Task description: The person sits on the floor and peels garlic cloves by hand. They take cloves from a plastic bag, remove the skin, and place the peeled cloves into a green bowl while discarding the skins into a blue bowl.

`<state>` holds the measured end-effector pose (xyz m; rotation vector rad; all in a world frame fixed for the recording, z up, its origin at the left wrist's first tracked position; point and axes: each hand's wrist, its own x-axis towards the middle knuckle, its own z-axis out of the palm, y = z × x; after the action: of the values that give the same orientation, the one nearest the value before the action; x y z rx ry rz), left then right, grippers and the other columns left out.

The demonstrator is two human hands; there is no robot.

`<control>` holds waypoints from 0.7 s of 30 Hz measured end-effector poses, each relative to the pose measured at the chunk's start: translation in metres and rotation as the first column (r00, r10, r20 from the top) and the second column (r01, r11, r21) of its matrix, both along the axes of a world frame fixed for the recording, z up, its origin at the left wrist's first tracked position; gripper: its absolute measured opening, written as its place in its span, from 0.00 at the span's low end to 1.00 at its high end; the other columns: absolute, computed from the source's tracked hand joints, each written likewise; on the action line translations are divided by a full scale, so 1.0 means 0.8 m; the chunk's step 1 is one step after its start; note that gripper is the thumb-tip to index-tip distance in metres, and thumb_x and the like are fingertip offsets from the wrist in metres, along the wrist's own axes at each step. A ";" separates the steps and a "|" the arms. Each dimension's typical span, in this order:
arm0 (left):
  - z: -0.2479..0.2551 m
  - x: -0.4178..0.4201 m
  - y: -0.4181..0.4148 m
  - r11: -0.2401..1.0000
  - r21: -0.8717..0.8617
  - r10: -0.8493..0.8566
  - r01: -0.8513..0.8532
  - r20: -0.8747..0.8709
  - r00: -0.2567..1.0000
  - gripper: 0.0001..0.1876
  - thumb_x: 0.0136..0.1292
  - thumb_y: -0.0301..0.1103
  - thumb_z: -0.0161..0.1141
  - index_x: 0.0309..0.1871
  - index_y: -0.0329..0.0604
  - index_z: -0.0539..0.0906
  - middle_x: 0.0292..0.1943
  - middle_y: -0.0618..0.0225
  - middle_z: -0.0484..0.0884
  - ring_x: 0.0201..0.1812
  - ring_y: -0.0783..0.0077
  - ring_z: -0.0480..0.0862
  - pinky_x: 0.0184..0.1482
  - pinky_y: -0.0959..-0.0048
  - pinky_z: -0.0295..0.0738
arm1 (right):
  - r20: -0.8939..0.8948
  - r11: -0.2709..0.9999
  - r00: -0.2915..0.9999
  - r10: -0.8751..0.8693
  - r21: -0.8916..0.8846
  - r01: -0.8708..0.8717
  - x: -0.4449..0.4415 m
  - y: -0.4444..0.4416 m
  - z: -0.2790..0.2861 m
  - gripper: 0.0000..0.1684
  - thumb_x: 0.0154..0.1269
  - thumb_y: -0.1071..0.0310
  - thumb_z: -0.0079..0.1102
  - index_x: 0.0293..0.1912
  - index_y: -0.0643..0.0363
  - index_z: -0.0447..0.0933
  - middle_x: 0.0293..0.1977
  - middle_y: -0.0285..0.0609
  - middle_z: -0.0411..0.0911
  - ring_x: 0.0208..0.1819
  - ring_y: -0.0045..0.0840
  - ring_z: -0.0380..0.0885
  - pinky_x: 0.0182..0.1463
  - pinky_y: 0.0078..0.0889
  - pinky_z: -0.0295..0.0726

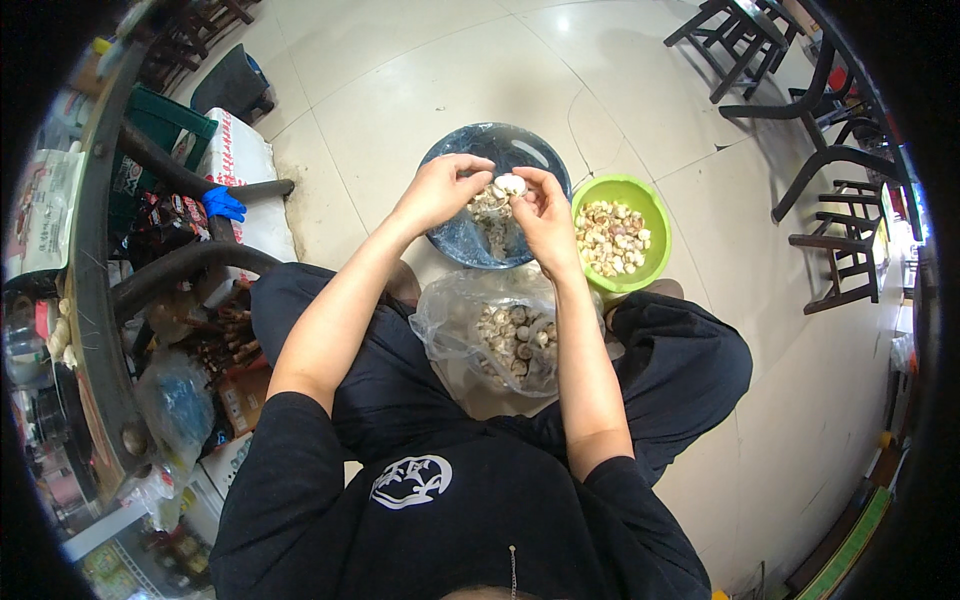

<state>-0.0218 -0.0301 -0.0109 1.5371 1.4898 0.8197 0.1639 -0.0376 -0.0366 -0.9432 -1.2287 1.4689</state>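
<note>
My right hand (pixel 544 214) holds a white garlic bulb (pixel 510 185) between thumb and fingers, above a dark blue basin (pixel 551 150). Just left of the bulb is my left hand (pixel 442 193), its thumb and forefinger slightly apart; no object shows between them. Clear plastic film lines the basin, and dry garlic skins (pixel 491 225) lie inside. To the right, a lime-green bowl (pixel 661 247) contains many separated garlic cloves (pixel 611 238). Nearer my body, between my legs, an open clear plastic bag (pixel 446 319) holds garlic bulbs (pixel 517 341), partly covered by my right forearm.
Dark wooden stools (pixel 739 45) stand on the tiled floor (pixel 375 67) at right. On my left are a table edge (pixel 105 300), a white foam box (pixel 240 154) bearing writing, a green crate (pixel 161 120), a blue glove or cloth (pixel 223 204) and a dark bin (pixel 231 84).
</note>
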 end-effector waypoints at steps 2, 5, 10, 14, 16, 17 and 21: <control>0.011 0.005 -0.003 1.000 0.003 -0.026 0.026 0.002 1.000 0.15 0.64 0.36 0.63 0.50 0.37 0.85 0.39 0.61 0.88 0.40 0.72 0.86 0.45 0.73 0.79 | 0.127 0.999 0.992 -0.009 0.031 0.006 0.004 0.001 -0.002 0.19 0.63 0.80 0.55 0.54 0.63 0.74 0.44 0.35 0.78 0.38 0.11 0.74 0.43 0.16 0.76; 0.035 0.016 -0.009 0.999 -0.042 -0.035 0.032 -0.088 0.996 0.13 0.63 0.34 0.65 0.47 0.37 0.86 0.39 0.61 0.88 0.40 0.75 0.86 0.45 0.74 0.79 | 0.235 0.992 0.971 -0.031 0.124 0.001 0.003 0.000 -0.001 0.21 0.60 0.79 0.57 0.54 0.61 0.75 0.43 0.37 0.78 0.36 0.13 0.73 0.43 0.19 0.76; 0.035 0.014 -0.012 0.996 -0.070 -0.074 0.060 -0.221 0.973 0.12 0.62 0.33 0.65 0.46 0.37 0.87 0.34 0.63 0.89 0.37 0.78 0.86 0.42 0.76 0.79 | 0.442 0.953 0.890 -0.109 0.302 -0.033 0.003 -0.003 0.016 0.21 0.57 0.77 0.59 0.52 0.57 0.78 0.44 0.43 0.79 0.40 0.28 0.76 0.47 0.28 0.77; 0.033 0.012 -0.011 0.993 -0.057 -0.112 0.101 -0.262 0.958 0.11 0.61 0.33 0.64 0.44 0.37 0.88 0.31 0.65 0.88 0.33 0.80 0.85 0.39 0.78 0.79 | 0.514 0.918 0.845 -0.147 0.389 -0.077 0.004 -0.004 0.016 0.21 0.57 0.76 0.60 0.52 0.57 0.78 0.45 0.45 0.79 0.45 0.34 0.76 0.50 0.32 0.77; 0.027 0.009 -0.009 0.992 -0.069 -0.121 0.108 -0.228 0.966 0.11 0.60 0.34 0.64 0.41 0.37 0.88 0.29 0.64 0.88 0.31 0.76 0.85 0.37 0.75 0.79 | 0.525 0.905 0.835 -0.164 0.417 -0.084 0.004 -0.004 0.014 0.21 0.57 0.76 0.60 0.52 0.57 0.79 0.45 0.45 0.79 0.46 0.34 0.76 0.50 0.33 0.77; 0.025 0.007 -0.008 0.991 -0.079 -0.125 0.111 -0.199 0.972 0.10 0.59 0.35 0.65 0.38 0.38 0.88 0.27 0.63 0.87 0.30 0.73 0.86 0.36 0.73 0.79 | 0.530 0.898 0.830 -0.172 0.430 -0.088 0.003 -0.004 0.013 0.21 0.57 0.76 0.60 0.52 0.57 0.79 0.45 0.45 0.79 0.46 0.35 0.76 0.50 0.33 0.78; 0.018 0.003 -0.006 0.989 -0.079 -0.131 0.121 -0.139 0.982 0.10 0.59 0.36 0.65 0.33 0.38 0.87 0.25 0.63 0.87 0.28 0.71 0.86 0.34 0.71 0.78 | 0.522 0.922 0.841 -0.141 0.379 -0.080 0.003 -0.007 0.016 0.21 0.57 0.76 0.60 0.52 0.57 0.80 0.44 0.44 0.80 0.44 0.32 0.77 0.49 0.32 0.78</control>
<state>-0.0192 -0.0349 0.0037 1.6480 1.4897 0.5876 0.1666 -0.0430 -0.0238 -1.1301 -1.8275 0.8872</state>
